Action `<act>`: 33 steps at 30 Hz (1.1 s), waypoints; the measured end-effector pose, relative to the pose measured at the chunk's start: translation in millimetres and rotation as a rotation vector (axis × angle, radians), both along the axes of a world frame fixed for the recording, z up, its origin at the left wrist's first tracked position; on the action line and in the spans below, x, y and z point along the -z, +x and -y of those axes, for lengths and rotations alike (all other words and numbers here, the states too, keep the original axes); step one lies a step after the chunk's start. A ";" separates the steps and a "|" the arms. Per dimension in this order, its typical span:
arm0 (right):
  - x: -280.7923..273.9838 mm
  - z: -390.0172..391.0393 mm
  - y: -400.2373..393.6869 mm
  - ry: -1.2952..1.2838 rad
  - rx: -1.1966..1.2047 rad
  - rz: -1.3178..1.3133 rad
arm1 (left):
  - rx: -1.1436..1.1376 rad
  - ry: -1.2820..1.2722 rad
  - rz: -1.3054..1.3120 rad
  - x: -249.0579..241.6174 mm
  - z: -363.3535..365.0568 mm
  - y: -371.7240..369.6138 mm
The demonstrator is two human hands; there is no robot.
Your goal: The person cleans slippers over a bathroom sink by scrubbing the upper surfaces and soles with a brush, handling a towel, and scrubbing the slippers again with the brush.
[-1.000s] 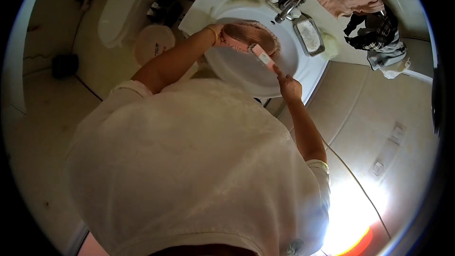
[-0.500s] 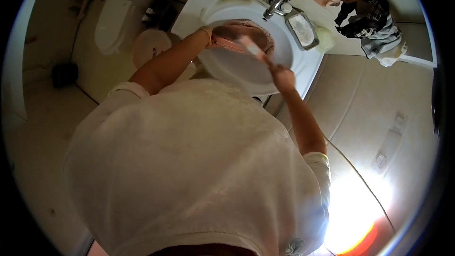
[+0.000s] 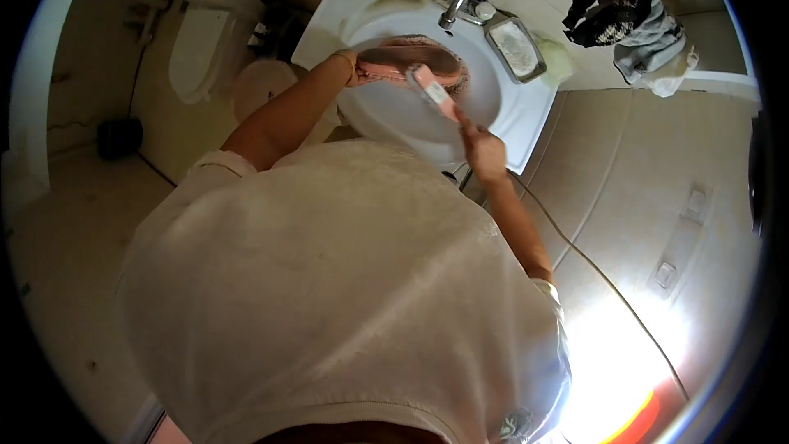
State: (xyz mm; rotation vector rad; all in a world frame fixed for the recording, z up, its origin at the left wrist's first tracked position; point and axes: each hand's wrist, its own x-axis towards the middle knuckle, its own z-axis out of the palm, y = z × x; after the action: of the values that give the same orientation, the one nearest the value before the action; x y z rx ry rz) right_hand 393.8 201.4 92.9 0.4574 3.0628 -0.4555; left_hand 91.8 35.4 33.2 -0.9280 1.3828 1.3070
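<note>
Holding a pink slipper [image 3: 403,58] in the left hand's grip [image 3: 353,73] over the washbasin [image 3: 390,119], near its left edge; clasping a scrub brush [image 3: 436,94] in the right hand's grip [image 3: 485,154], head by the slipper.

Left arm extends forward from the sleeve, elbow slightly bent, yellow band at the wrist. Left hand [image 3: 355,71] is closed in a grip, fingers partly hidden. Right arm reaches forward and angles inward toward the left. Right hand [image 3: 483,150] is closed in a grip, back of hand visible, forefinger extended forward.
</note>
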 end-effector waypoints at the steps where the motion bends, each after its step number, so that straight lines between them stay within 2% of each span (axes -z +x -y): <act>1: 4.3 4.8 -7.7 -0.016 0.004 -0.033 | -0.011 0.023 0.019 10.6 0.8 -2.1; 5: 29.0 -2.7 -6.1 -0.027 0.152 0.168 | -0.019 0.047 0.026 23.4 2.7 -6.1; 7: 16.3 -9.6 7.3 -0.109 0.277 0.219 | 0.011 0.023 0.019 13.4 -2.9 0.5; 8: 9.2 -11.8 10.7 -0.159 0.418 0.348 | 0.023 0.003 0.023 8.3 -2.7 2.4; 11: 4.9 9.7 5.7 -0.282 0.463 0.339 | 0.080 0.085 -0.033 -4.1 -3.9 1.3; 13: -10.4 50.1 -15.2 -0.356 0.436 0.288 | 0.162 0.151 -0.102 -10.4 -1.1 7.7; 14: 10.8 65.9 -25.1 -0.314 0.372 0.294 | 0.213 0.175 -0.153 -17.0 -1.4 11.6; 17: -5.3 76.7 -35.7 -0.381 0.488 0.237 | 0.352 0.333 -0.243 -8.3 7.9 0.7; 18: -0.4 72.3 -33.3 -0.405 0.617 0.220 | 0.402 0.403 -0.253 -3.0 11.9 -2.3; 19: 32.2 61.9 -21.5 -0.391 0.646 0.165 | 0.451 0.457 -0.250 -4.9 13.9 -2.4; 21: 22.3 59.5 -19.2 -0.368 0.667 0.100 | 0.540 0.570 -0.243 -16.0 16.9 2.6; 24: -49.0 96.0 -48.7 -0.328 0.505 -0.008 | 0.649 0.543 -0.515 -44.0 14.6 24.9; 27: -80.4 110.7 -74.4 -0.236 0.466 0.085 | 0.846 0.578 -0.644 -41.8 16.1 24.6; 28: -80.1 103.4 -76.1 -0.252 0.515 0.221 | 0.886 0.570 -0.697 -39.3 17.5 24.0; 29: -36.4 82.3 -70.2 -0.282 0.663 0.253 | 0.962 0.608 -0.816 -26.6 18.4 22.8; 31: -31.2 70.9 -64.1 -0.296 0.764 0.224 | 1.073 0.665 -1.061 -4.2 23.0 20.0; 33: -28.5 72.6 -66.7 -0.299 0.776 0.190 | 1.125 0.608 -1.002 -4.8 19.3 15.2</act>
State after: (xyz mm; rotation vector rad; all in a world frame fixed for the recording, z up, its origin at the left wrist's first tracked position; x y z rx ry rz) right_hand 327.0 128.8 121.5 1.5534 2.4617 -0.7951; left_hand 107.0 16.2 38.0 0.9801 1.6193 1.1079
